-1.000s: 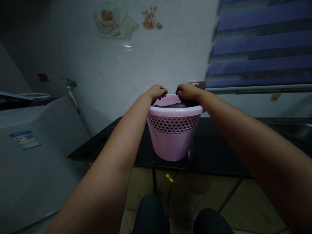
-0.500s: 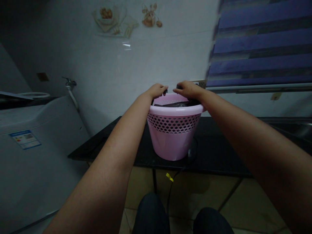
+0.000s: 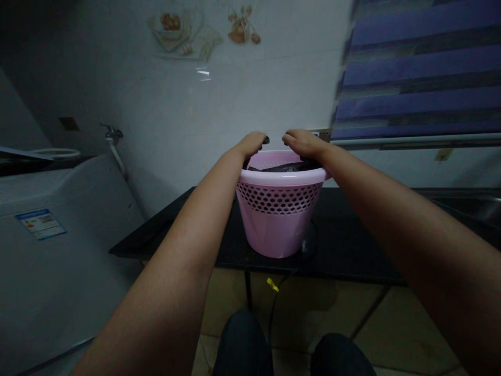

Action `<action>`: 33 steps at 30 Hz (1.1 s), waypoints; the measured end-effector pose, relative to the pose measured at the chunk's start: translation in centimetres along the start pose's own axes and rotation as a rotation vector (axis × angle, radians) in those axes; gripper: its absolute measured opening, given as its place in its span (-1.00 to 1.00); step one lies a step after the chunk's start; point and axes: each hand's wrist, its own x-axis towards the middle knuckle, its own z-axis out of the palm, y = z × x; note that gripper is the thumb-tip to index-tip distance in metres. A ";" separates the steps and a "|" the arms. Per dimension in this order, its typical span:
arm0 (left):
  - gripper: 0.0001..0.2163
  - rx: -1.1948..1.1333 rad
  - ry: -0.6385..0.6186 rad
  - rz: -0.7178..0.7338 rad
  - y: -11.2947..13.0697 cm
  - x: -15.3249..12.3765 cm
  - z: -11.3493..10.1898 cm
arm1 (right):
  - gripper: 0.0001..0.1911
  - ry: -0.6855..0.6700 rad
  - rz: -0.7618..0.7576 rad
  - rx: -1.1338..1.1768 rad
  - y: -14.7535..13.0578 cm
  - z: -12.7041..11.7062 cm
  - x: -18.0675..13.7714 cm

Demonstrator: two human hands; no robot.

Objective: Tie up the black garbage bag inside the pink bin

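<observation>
A pink plastic basket (image 3: 276, 224) with a band of holes below its rim stands upright near the counter's front edge. Shiny black plastic, looking like a bag (image 3: 287, 167), lies inside its mouth. My left hand (image 3: 252, 143) is over the basket's left rim, fingers closed, with a bit of black showing at the fingertips. Across from it, my right hand (image 3: 300, 142) is bent over the right rim with curled fingers; black plastic shows just below it. The undersides of both hands are hidden.
The basket rests on a black counter (image 3: 352, 235). A dark cable (image 3: 274, 308) with a yellow tag (image 3: 272, 284) hangs over its front edge. At left stands a white washing machine (image 3: 58, 271) below a wall tap (image 3: 112, 132). A sink (image 3: 483, 209) is at far right.
My fingers have shifted slightly at the rim. The black bit at my left fingertips sits a little higher, and the one by my right fingers no longer shows. The basket has not moved.
</observation>
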 end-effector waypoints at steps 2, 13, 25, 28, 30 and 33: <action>-0.78 -0.007 0.034 -0.012 0.0 0.0 0.0 | -0.58 0.002 -0.018 0.009 0.0 -0.1 0.0; -0.75 -0.054 -0.022 0.059 0.2 -0.2 0.1 | -0.64 0.040 -0.110 0.081 0.9 0.6 0.8; -0.72 -0.053 -0.068 0.183 0.9 -0.6 0.4 | -0.68 0.009 -0.148 0.184 0.4 0.3 0.0; -0.73 -0.052 -0.097 0.198 1.1 -0.6 0.5 | -0.67 0.030 -0.133 0.218 0.4 0.5 0.1; -0.71 -0.063 -0.116 0.186 1.3 -0.6 0.6 | -0.68 0.062 -0.139 0.239 0.5 0.6 0.2; -0.62 -0.077 -0.128 0.148 1.3 -0.3 0.8 | -0.74 0.102 -0.169 0.234 0.9 0.8 0.7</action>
